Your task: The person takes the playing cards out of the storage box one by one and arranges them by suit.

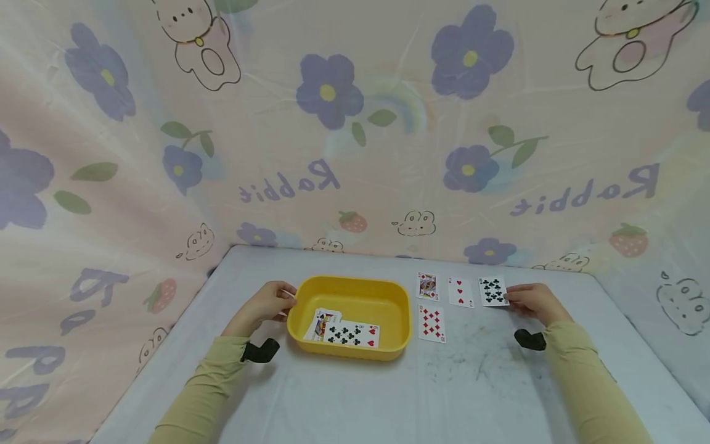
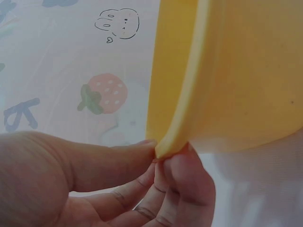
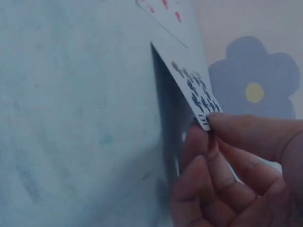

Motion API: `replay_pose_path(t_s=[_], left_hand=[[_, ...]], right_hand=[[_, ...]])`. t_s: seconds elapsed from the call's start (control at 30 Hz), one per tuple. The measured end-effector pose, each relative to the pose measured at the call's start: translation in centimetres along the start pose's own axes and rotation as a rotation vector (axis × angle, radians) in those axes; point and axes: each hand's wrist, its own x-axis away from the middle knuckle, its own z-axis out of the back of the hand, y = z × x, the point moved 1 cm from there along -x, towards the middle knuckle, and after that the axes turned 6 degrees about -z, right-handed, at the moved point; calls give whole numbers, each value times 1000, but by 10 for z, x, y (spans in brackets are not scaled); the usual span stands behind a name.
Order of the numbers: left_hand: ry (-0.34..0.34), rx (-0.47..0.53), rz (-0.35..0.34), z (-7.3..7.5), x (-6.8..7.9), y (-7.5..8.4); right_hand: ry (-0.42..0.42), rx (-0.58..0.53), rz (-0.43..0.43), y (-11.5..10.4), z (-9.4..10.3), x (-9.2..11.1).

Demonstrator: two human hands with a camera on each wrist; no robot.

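My left hand (image 1: 273, 302) pinches the left rim of a yellow plastic tub (image 1: 355, 354) between thumb and fingers, as the left wrist view shows. Inside the tub, overlapping playing cards (image 1: 342, 333) lie face up, among them a club card, a heart card and a face card. My right hand (image 1: 535, 302) pinches one corner of a black club playing card (image 1: 492, 291). In the right wrist view that club card (image 3: 191, 87) is tilted, its held edge raised off the table. Left of it lies a three of hearts (image 1: 461, 292).
A red-and-blue face card (image 1: 428, 287) lies right of the tub, with a many-pip diamond card (image 1: 431, 323) in front of it. The white table (image 1: 377, 401) ends at a patterned cloth wall (image 1: 388, 154) behind and at the sides. Each wrist wears a black strap.
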Motion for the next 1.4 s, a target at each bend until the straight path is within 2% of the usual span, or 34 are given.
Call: replay_pose_path(t_s=[0.47, 1.0, 1.1, 1.23, 1.3, 1.4], left_hand=[[-3, 3, -7, 0, 0, 0], [2, 3, 14, -1, -1, -2], [3, 4, 14, -1, -1, -2], [5, 1, 8, -1, -2, -2], [4, -5, 3, 0, -2, -2], [3, -11, 1, -1, -2, -2]], right_hand=[[63, 88, -16, 5, 0, -7], [46, 117, -11, 6, 4, -2], [72, 144, 5, 3, 5, 0], [114, 187, 80, -12, 0, -1], [113, 194, 149, -30, -10, 3], [54, 198, 273, -63, -32, 10]])
